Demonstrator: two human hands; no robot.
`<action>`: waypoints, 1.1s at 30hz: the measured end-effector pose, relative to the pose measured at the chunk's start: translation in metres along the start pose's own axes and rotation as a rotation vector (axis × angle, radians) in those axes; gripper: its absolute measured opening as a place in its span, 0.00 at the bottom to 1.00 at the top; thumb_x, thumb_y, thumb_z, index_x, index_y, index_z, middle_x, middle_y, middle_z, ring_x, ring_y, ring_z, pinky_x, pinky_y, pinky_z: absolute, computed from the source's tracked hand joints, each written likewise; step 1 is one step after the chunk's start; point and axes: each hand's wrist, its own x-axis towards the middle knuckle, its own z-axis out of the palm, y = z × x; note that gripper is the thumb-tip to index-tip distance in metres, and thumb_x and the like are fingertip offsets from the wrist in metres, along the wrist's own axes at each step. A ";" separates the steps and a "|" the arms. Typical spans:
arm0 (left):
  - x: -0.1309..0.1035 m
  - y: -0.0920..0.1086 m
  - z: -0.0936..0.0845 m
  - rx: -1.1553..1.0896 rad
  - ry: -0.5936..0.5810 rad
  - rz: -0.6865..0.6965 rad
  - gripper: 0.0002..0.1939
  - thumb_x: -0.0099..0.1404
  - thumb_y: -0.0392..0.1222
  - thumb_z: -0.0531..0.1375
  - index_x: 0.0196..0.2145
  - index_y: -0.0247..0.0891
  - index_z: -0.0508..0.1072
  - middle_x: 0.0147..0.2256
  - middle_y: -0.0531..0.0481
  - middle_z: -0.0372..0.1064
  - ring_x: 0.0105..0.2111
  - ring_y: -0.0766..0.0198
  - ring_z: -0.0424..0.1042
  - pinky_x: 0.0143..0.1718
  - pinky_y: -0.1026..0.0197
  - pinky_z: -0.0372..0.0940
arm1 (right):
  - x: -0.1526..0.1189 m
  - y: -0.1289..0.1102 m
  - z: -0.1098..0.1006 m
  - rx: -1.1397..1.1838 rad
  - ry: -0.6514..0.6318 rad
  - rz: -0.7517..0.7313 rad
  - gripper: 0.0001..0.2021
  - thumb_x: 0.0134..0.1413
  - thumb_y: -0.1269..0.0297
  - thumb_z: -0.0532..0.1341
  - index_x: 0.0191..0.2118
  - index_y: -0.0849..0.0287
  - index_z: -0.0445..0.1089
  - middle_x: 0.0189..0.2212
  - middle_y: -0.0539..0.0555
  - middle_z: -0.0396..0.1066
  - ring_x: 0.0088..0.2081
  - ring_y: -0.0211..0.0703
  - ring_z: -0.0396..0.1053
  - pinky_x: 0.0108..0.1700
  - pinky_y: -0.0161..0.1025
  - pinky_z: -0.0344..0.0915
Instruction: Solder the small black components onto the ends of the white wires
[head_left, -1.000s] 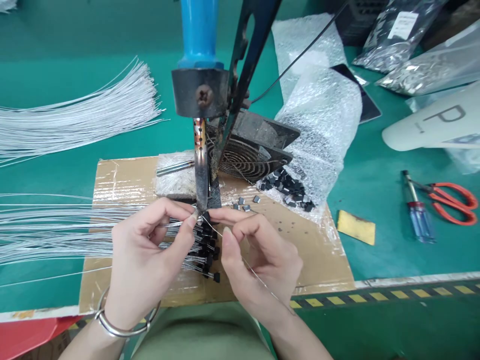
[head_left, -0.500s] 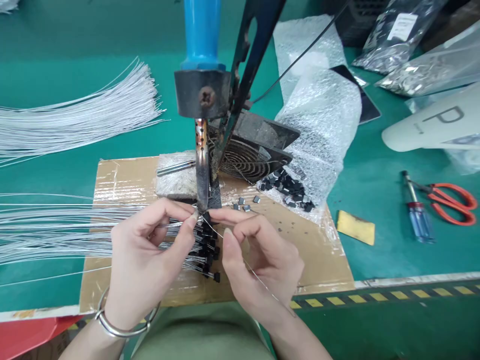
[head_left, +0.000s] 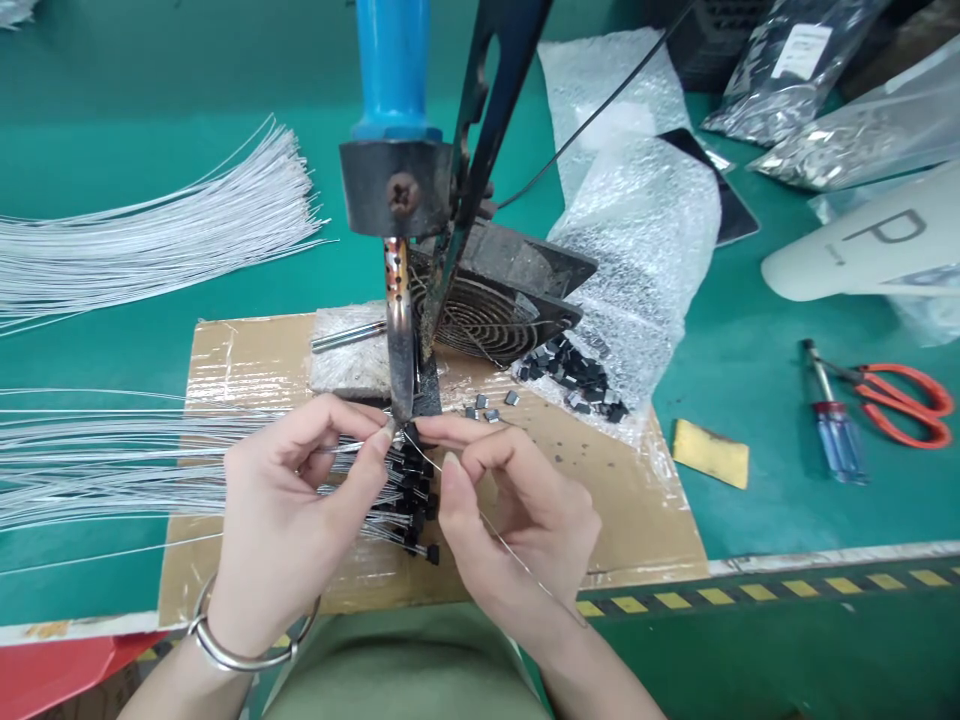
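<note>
Green bench lay beneath a cardboard sheet. With the tip of the soldering iron as clock centre, the left hand sat at 8 o'clock, thumb and index together just beside the tip (whatever lay between was hidden). The right hand, at 4 o'clock, was closed on a thin metallic wire, which ran from near the tip past the thumb. Black connectors lay at 6 o'clock.

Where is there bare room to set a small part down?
The green bench top is bare between the bubble wrap, yellow sponge and screwdriver. The cardboard also has room at its lower right, beside the right hand. It is crowded under the soldering iron, where both hands work above black connectors.
</note>
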 end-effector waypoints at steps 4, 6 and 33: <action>0.000 0.001 -0.001 -0.012 0.001 0.010 0.05 0.62 0.35 0.69 0.28 0.42 0.80 0.31 0.55 0.79 0.26 0.70 0.70 0.23 0.67 0.57 | 0.000 0.000 0.000 -0.009 0.008 -0.001 0.09 0.62 0.75 0.64 0.33 0.54 0.68 0.45 0.56 0.85 0.45 0.46 0.85 0.47 0.41 0.80; 0.000 0.001 0.000 -0.019 -0.002 0.012 0.06 0.62 0.35 0.69 0.28 0.42 0.80 0.31 0.56 0.79 0.26 0.71 0.70 0.23 0.68 0.58 | 0.000 0.000 0.001 -0.007 0.013 -0.009 0.09 0.61 0.76 0.64 0.33 0.54 0.68 0.45 0.55 0.85 0.45 0.45 0.85 0.47 0.40 0.80; 0.001 -0.002 0.000 -0.024 -0.014 -0.007 0.05 0.61 0.34 0.69 0.28 0.41 0.79 0.31 0.54 0.79 0.27 0.70 0.72 0.26 0.69 0.62 | 0.000 0.002 0.001 0.001 0.009 0.004 0.09 0.61 0.75 0.63 0.33 0.53 0.68 0.45 0.56 0.85 0.45 0.46 0.84 0.46 0.42 0.80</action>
